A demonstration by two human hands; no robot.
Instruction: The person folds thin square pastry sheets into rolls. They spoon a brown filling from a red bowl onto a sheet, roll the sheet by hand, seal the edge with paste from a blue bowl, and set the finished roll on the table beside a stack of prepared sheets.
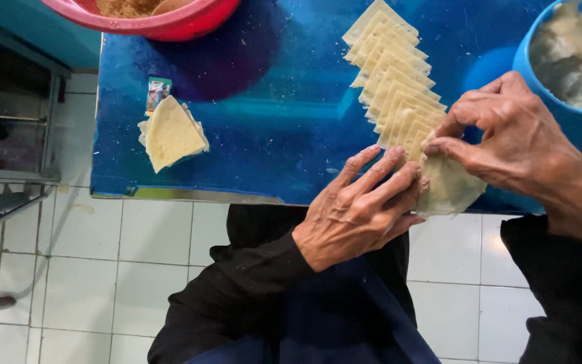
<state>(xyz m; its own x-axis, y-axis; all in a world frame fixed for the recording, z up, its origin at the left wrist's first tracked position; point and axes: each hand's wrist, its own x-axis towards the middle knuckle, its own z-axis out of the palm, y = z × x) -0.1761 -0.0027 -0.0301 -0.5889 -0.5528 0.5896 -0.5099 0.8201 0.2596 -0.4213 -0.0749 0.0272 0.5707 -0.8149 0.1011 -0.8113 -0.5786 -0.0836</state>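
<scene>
Pale, thin dough wrapper (pixel 447 189), soft and slightly crumpled: lies at the near edge of the glossy blue counter (pixel 264 135), partly overhanging it, between both hands. Its long axis runs diagonally, from the far end of the row down toward the near right.

Left hand (pixel 358 209): comes in from the near side, fingers (pixel 378 178) spread flat and close together, tips pressing on the wrapper's left edge. Nothing is gripped; the hand bears down rather than closes.

Right hand (pixel 520 145): comes in from the right, thumb and forefinger pinching the wrapper's upper corner, remaining fingers curled above. Both hands touch the wrapper; the right has the only actual hold, so the wrapper lies directly under and between the fingertips, left of the right palm.

Row of overlapping pale yellow square wrappers (pixel 395 81): fanned out on the counter, running from the far side toward the hands, its nearest sheet touching or just beside the held wrapper.

Small stack of triangular folded yellow wrappers (pixel 170 133): on the counter's left part, well apart from the hands.

Blue round tub of greyish paste (pixel 570 54): far right, just beyond the right hand.

Red plastic bowl (pixel 170 20): far edge, contents brownish, partly cropped.

White tiled floor (pixel 136 249): below the counter.
</scene>
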